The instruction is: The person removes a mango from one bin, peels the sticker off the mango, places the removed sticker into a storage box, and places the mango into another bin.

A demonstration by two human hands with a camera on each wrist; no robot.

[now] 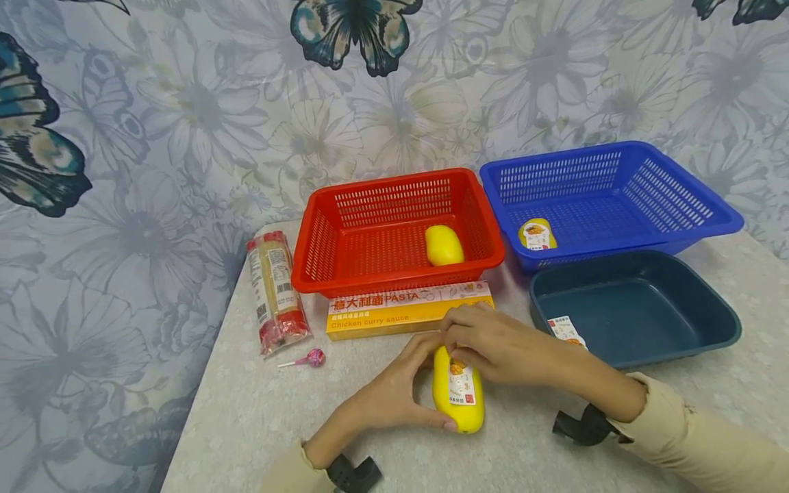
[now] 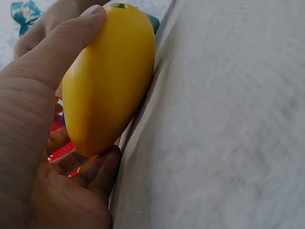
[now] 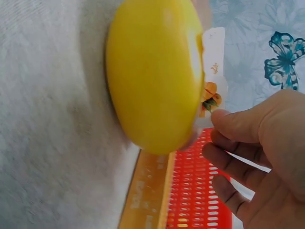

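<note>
Beige sleeves (image 1: 709, 435) sit closest to you, at the bottom edge. Mango (image 1: 441, 383) is on the table (image 1: 246, 438) between your hands, long axis running away from you, near end a touch right. Your left hand (image 1: 394, 392) is on its left, gripping it lengthwise: thumb on the near end, fingers at the far end. Your right hand (image 1: 505, 346) reaches over from the right, thumb and forefinger pinching the far edge of the label (image 1: 461, 387); right wrist view shows that label partly off the skin.

Key relation: label faces up, length along the mango's, and your right hand is nearer its far end, left thumb nearer its near end.

Around: pasta box (image 1: 401, 315) just beyond your hands, red basket (image 1: 394, 279) behind, plain mango (image 1: 444, 245) inside. Tub (image 1: 653, 322) to the right, blue basket (image 1: 604, 212) beyond it. Lollipop (image 1: 316, 357) off left.
</note>
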